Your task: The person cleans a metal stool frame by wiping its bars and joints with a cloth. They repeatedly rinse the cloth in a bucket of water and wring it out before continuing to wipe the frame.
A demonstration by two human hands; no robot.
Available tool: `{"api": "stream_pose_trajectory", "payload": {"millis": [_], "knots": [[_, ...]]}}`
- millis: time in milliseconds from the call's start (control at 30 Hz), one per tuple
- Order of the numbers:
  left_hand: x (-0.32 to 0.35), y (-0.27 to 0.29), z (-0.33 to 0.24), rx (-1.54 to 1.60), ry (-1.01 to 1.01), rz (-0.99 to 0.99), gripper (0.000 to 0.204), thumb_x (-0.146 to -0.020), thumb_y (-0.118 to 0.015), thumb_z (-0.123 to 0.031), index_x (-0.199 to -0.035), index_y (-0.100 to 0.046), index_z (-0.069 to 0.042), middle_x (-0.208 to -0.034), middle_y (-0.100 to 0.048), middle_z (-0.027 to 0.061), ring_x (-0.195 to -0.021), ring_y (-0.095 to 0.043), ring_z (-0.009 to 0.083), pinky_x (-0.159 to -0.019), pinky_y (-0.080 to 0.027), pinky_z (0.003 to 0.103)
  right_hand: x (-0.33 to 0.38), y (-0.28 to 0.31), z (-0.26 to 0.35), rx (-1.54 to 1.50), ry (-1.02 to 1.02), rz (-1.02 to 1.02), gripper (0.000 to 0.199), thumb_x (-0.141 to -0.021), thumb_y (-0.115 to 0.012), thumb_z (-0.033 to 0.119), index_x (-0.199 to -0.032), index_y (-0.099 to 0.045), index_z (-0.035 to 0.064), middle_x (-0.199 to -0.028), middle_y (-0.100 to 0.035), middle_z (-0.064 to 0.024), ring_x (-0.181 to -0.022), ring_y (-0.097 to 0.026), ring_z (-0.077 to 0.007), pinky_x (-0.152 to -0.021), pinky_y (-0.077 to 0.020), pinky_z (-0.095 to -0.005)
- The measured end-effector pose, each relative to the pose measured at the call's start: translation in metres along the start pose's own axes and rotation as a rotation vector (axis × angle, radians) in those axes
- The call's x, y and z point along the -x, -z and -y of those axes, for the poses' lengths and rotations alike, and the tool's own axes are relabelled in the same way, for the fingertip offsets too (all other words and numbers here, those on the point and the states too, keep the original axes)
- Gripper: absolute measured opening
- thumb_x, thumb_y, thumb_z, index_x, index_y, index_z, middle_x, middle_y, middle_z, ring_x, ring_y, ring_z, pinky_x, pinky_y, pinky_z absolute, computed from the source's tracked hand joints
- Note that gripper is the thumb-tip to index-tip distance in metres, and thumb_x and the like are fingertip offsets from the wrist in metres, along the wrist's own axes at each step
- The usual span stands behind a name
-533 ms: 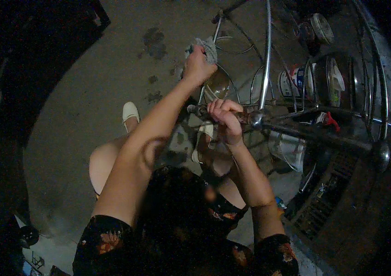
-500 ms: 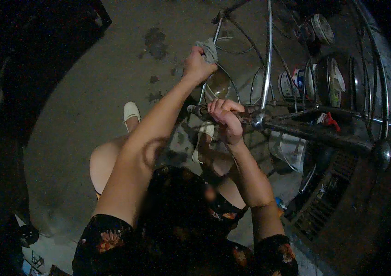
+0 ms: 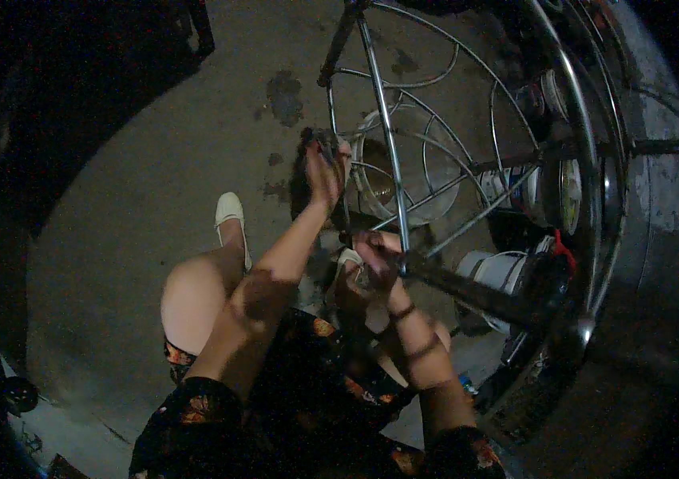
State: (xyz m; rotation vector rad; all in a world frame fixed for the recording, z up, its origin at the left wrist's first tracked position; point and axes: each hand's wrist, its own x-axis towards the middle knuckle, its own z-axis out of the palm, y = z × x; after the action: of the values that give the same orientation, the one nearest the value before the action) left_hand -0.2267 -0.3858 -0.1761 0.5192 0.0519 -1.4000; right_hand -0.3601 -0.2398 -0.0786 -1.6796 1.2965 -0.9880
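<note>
A rack of shiny metal tubes [image 3: 389, 152] with curved inner wires is tilted in front of me on the right. My right hand [image 3: 379, 254] is closed round the end of its near, dark crossbar [image 3: 471, 295]. Farther forward, my left hand [image 3: 326, 177] is beside the rack's left tube, with a crumpled cloth [image 3: 323, 137] in its fingers. The cloth looks dark and smeared here; shadow and motion hide its edges. Through the wires shows a round pale basin [image 3: 441, 209] with brownish contents on the floor.
Right of the rack stand a white bucket [image 3: 489, 271], a red item [image 3: 563, 254] and several tubs [image 3: 569, 191] near the wall. My shoe [image 3: 229, 206] is on the stained concrete floor [image 3: 140, 223]. A dark object [image 3: 20, 395] lies at lower left.
The rack has turned and tipped, its wires now spreading over the basin. Both my hands are lower in view, the left also shifted slightly left. The right hand still grips the near bar.
</note>
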Motion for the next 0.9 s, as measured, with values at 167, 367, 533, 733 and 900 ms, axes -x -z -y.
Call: {"api": "stream_pose_trajectory", "payload": {"millis": [167,367,533,733,900], "knots": [[-0.056,-0.058,-0.015,-1.298,-0.327,-0.252,0.043,-0.072,-0.065,-0.020,-0.106,-0.046,-0.002,-0.094,-0.059,0.0173,-0.090,-0.057,0.0318,-0.078,-0.044,0.042,0.010,0.031,0.007,-0.506,-0.284,0.241,0.032,-0.074,-0.068,0.026,-0.092,-0.060,0.0007,-0.091,-0.059,-0.0087,-0.088,-0.054,-0.0160,-0.081,-0.0428,-0.0290],[-0.130,-0.071,-0.018,-1.273,-0.172,-0.071,0.056,-0.069,-0.066,-0.021,-0.115,-0.041,-0.001,-0.108,-0.054,0.0226,-0.099,-0.053,0.0380,-0.084,-0.043,0.043,-0.011,0.033,0.014,-0.660,-0.100,0.246,0.028,-0.077,-0.059,0.028,-0.087,-0.053,0.0023,-0.088,-0.049,-0.0067,-0.086,-0.046,-0.0179,-0.081,-0.0382,-0.0315],[-0.065,-0.031,-0.002,-1.349,-0.043,-0.190,0.061,-0.078,-0.059,-0.024,-0.125,-0.028,-0.003,-0.105,-0.056,0.0232,-0.094,-0.056,0.0382,-0.082,-0.043,0.045,-0.025,0.021,0.005,-0.802,-0.029,0.334,0.026,-0.080,-0.052,0.029,-0.083,-0.046,0.0037,-0.085,-0.042,-0.0051,-0.085,-0.039,-0.0196,-0.082,-0.0344,-0.0335],[0.092,-0.027,0.015,-1.499,-0.138,-0.138,0.049,-0.081,-0.054,-0.022,-0.121,-0.031,-0.004,-0.094,-0.057,0.0271,-0.086,-0.055,0.0449,-0.071,-0.044,0.047,-0.023,0.012,-0.016,-0.848,0.002,0.178,0.021,-0.081,-0.051,0.024,-0.074,-0.042,0.0053,-0.076,-0.038,-0.0029,-0.077,-0.037,-0.0187,-0.075,-0.0340,-0.0331],[0.080,-0.026,0.031,-1.386,-0.310,-0.118,0.047,-0.080,-0.055,-0.020,-0.118,-0.033,-0.003,-0.090,-0.058,0.0289,-0.083,-0.055,0.0473,-0.070,-0.044,0.049,-0.021,0.012,-0.012,-0.806,-0.008,0.145,0.021,-0.080,-0.054,0.013,-0.066,-0.040,0.0075,-0.066,-0.037,-0.0011,-0.066,-0.037,-0.0156,-0.064,-0.0355,-0.0303]]}}
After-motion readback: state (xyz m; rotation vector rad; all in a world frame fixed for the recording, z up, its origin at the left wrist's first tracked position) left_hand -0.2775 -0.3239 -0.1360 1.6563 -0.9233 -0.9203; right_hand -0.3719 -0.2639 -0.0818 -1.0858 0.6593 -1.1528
